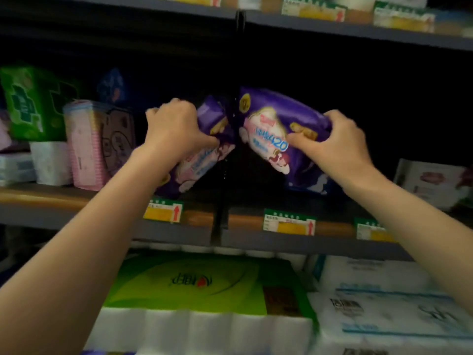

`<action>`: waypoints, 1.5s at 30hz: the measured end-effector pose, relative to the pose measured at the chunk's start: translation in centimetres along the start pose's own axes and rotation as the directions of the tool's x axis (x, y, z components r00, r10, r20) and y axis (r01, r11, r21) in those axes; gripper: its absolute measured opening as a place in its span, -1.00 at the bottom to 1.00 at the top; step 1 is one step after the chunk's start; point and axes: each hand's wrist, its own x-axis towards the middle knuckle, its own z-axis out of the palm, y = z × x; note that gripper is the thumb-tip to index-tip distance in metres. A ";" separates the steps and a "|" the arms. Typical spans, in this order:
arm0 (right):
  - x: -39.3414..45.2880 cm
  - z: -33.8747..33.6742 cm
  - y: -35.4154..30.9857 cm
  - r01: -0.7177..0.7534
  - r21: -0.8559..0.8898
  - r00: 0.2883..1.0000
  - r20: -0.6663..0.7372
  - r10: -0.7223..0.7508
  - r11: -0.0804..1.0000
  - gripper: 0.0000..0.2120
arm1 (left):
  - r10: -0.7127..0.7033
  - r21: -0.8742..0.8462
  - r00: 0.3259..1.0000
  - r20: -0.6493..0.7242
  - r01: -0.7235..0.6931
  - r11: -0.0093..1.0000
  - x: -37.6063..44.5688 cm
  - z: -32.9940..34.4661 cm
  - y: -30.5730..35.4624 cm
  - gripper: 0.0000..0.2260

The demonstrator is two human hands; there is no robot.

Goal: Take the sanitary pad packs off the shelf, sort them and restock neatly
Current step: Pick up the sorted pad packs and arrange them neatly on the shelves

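Two purple sanitary pad packs hang over the middle shelf [76, 198], one on each side of the black upright post [239, 47]. My left hand [174, 129] grips the left purple pack [202, 149] by its upper end, tilted. My right hand [335, 142] holds the right purple pack [279, 129], marked 420, thumb across its front. Both packs are lifted off the shelf board or barely touch it; I cannot tell which. A green pack [30, 101] and a pink pack [84, 144] stand at the shelf's left.
White rolls [51, 162] sit beside the pink pack. A white flat pack [432, 183] lies at the shelf's right. Yellow price tags [289, 222] line the shelf edge. Below are a green-topped tissue bundle [204, 285] and white tissue bundles [384, 303]. Another shelf [358, 29] runs above.
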 end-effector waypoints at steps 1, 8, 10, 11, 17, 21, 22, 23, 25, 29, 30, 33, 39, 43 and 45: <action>-0.6 -1.3 0.7 -0.054 0.085 0.998 -0.010 0.055 0.995 -0.56 | 0.016 -0.062 1.000 -0.003 -0.016 0.998 -0.6 -0.7 1.2 -0.48; -6.8 -7.9 6.7 -0.331 0.606 0.943 0.190 0.272 0.723 -0.93 | 0.138 -0.146 0.990 0.042 -0.130 0.981 -7.8 -3.4 7.5 -0.50; -8.6 -8.7 8.9 -0.349 0.611 0.937 0.232 0.261 0.710 -0.88 | 0.145 -0.081 0.977 0.156 -0.134 0.988 -9.9 -2.7 9.7 -0.49; -9.6 -9.2 9.9 -0.333 0.594 0.942 0.247 0.228 0.732 -0.82 | 0.134 -0.056 0.960 0.244 -0.124 0.991 -10.9 -2.1 10.8 -0.48; -16.5 -15.7 17.7 -0.188 0.520 0.950 0.311 0.020 0.833 -0.68 | 0.255 -0.123 0.680 0.687 -0.237 0.964 -19.8 3.9 17.9 -0.44; -24.0 -21.3 27.5 -0.339 0.275 0.845 0.509 0.163 0.900 -0.65 | 0.345 -0.239 0.384 0.856 -0.298 0.924 -28.4 11.2 23.4 -0.48; -26.1 -22.9 30.3 -0.398 0.199 0.801 0.551 0.234 0.896 -0.69 | 0.350 -0.252 0.303 0.886 -0.317 0.914 -30.5 13.3 24.9 -0.54; -28.2 -24.6 32.6 -0.446 0.114 0.761 0.570 0.309 0.887 -0.73 | 0.356 -0.269 0.234 0.905 -0.335 0.903 -32.4 15.3 26.5 -0.58; -31.8 -28.1 36.9 -0.523 -0.055 0.662 0.603 0.446 0.851 -0.78 | 0.374 -0.312 0.133 0.918 -0.341 0.887 -35.7 19.0 29.9 -0.59; -36.8 -34.0 43.6 -0.612 -0.285 0.451 0.640 0.621 0.738 -0.76 | 0.413 -0.378 0.018 0.911 -0.369 0.849 -40.6 24.0 37.3 -0.55; -37.9 -35.2 45.0 -0.609 -0.329 0.422 0.636 0.646 0.722 -0.71 | 0.428 -0.400 -0.012 0.904 -0.377 0.835 -41.5 24.9 39.1 -0.53; -40.7 -38.0 48.6 -0.625 -0.397 0.343 0.634 0.693 0.673 -0.63 | 0.444 -0.439 -0.088 0.892 -0.406 0.801 -44.1 26.7 43.2 -0.49; -46.1 -41.1 53.6 -0.565 -0.606 -0.020 0.688 0.725 0.560 -0.61 | 0.431 -0.470 -0.194 0.881 -0.451 0.758 -49.9 30.1 47.3 -0.54; -51.4 -40.5 56.8 -0.597 -0.553 -0.029 0.739 0.673 0.581 -0.62 | 0.396 -0.448 -0.209 0.894 -0.440 0.778 -52.7 32.5 47.8 -0.46; -53.4 -39.3 58.0 -0.645 -0.474 0.053 0.754 0.655 0.599 -0.56 | 0.388 -0.430 -0.186 0.903 -0.443 0.786 -53.7 33.4 47.9 -0.46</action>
